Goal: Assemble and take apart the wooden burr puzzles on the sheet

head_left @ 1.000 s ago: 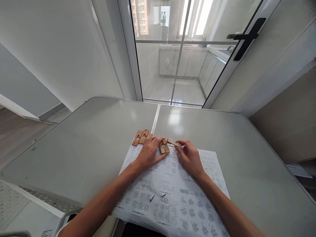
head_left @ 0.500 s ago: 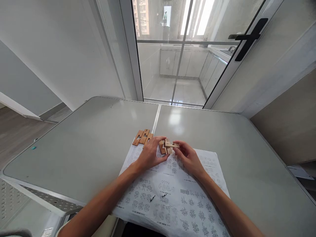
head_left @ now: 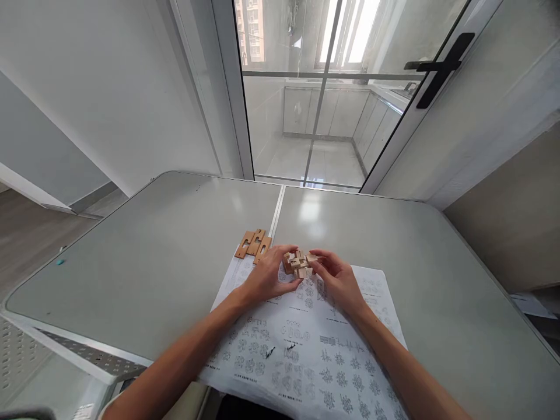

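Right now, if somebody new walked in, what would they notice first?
Probably the notched wooden blocks, pale and brown, held between the left hand and right hand near the far edge of the printed white paper. Next, perhaps, the flat brown slotted wooden pieces beyond the left hand, or the black door handle at upper right.

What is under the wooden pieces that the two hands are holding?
The printed sheet shows on their near side, between the left hand and right hand. The spot directly beneath the wooden pieces is covered by them and cannot be seen.
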Available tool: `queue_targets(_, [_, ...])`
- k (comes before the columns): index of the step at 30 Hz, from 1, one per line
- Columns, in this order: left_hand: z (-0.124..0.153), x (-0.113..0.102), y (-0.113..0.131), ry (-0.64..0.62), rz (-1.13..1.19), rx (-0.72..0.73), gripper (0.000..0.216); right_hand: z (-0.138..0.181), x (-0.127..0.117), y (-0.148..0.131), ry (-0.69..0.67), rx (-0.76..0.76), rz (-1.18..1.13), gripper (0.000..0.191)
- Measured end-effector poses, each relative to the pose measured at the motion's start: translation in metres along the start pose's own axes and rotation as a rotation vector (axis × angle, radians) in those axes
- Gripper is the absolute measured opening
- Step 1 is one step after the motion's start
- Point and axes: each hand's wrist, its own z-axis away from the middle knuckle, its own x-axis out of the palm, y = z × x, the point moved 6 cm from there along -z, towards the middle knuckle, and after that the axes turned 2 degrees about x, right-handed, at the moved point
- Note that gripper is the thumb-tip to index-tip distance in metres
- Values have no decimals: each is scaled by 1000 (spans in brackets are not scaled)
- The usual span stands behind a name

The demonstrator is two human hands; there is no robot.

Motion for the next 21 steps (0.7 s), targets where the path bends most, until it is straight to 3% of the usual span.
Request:
queue_targets(12, [-1,-3,-3,49,146,-100,71,3,3,-9,16,-149,-5,18])
queue_targets(21, [-1,-2,-7,24,204,-145,70,3,2,-7,13,-157,-55,14])
